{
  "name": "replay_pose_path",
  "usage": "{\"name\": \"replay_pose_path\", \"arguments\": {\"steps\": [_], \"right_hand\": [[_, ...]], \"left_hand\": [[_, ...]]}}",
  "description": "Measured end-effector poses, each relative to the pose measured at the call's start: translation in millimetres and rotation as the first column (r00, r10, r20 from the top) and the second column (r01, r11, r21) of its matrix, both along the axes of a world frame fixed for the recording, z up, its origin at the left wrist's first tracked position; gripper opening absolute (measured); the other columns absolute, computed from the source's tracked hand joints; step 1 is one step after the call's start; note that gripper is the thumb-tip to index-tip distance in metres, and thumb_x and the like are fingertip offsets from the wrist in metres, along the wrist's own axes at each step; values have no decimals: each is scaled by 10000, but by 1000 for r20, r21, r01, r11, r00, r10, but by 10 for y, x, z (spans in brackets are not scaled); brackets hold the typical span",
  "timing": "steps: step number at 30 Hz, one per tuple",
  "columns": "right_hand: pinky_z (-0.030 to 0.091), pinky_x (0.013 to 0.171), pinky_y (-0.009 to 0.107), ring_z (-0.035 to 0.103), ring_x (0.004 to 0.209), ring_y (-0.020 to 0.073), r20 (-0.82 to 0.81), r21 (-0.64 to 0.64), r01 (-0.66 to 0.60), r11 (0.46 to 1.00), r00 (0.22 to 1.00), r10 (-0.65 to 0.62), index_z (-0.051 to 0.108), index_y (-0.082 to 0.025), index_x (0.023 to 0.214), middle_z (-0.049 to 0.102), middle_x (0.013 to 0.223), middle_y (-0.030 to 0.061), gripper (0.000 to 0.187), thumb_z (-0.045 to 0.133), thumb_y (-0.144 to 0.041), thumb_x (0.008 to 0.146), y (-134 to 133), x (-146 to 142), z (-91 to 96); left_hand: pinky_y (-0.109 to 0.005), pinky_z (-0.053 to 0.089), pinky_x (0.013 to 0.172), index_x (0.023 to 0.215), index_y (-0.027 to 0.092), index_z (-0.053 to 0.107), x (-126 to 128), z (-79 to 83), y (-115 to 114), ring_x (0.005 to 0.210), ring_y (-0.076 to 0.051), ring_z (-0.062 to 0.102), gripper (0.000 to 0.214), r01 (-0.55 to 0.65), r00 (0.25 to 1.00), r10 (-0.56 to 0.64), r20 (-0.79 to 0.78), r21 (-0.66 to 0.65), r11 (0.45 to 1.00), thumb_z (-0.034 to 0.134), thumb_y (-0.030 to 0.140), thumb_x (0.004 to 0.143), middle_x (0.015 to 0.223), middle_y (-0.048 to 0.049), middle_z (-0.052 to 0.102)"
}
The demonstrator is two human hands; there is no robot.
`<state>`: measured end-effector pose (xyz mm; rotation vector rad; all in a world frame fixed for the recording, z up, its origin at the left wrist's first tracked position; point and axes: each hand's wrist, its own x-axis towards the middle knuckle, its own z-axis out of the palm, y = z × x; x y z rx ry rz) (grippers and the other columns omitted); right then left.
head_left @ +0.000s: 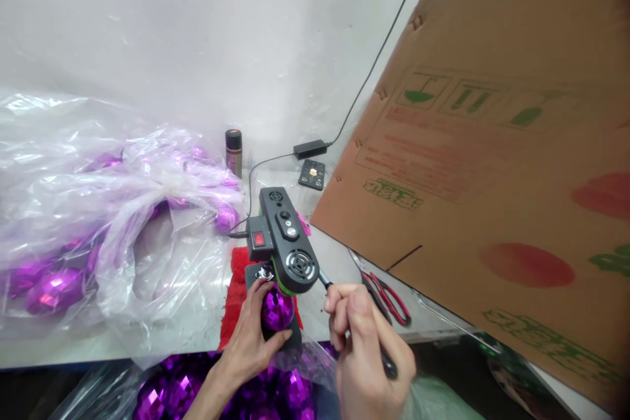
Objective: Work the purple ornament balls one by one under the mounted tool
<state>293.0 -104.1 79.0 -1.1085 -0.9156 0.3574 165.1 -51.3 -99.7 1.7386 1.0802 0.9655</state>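
Note:
My left hand (253,335) grips a shiny purple faceted ball (276,310) and holds it under the head of a small black bench machine (284,239) with a red switch. The ball's metal cap sits just below the machine's tip. My right hand (367,348) is closed around the machine's dark lever handle (388,364), which runs up to the machine's right side. The machine stands on a red cloth (235,295) on the white table (73,348).
A clear plastic bag (98,210) of purple balls lies at the left; more purple balls (197,394) fill a bag below the table edge. A large cardboard box (492,177) leans at the right. Red scissors (388,298), a dark spray can (233,151), a power adapter (310,148) lie behind.

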Motion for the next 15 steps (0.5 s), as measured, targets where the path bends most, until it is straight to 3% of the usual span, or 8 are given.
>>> {"name": "replay_pose_path", "arguments": {"steps": [6,11,15], "right_hand": [[302,461,259,444,525,102,20,14,-3,1000,1000,3,517,-194,604,551,650,14,506,552,-345,1086,-23,-4,-43],[326,471,251,524,560,126,-12,117,93,989,996,-92,530,-198,616,565,656,21,469,555,-312,1070,-14,-58,-317],[343,459,248,502,524,121,60,212,82,974,994,-97,523,-213,622,550,642,-1,453,533,-307,1065,35,-42,-511]], "left_hand": [[-661,513,1113,1337,219,642,141,-12,44,1283,-421,659,726,-138,988,140,60,-39,990,879,394,673,1327,-157,711],[-603,561,1056,1293,224,668,192,-59,46,1190,-386,699,696,-180,982,180,55,0,984,860,345,635,1232,-126,741],[-580,564,1049,1303,227,660,190,-73,34,1170,-369,705,703,-190,981,190,43,-8,982,858,339,638,1232,-120,738]]}}
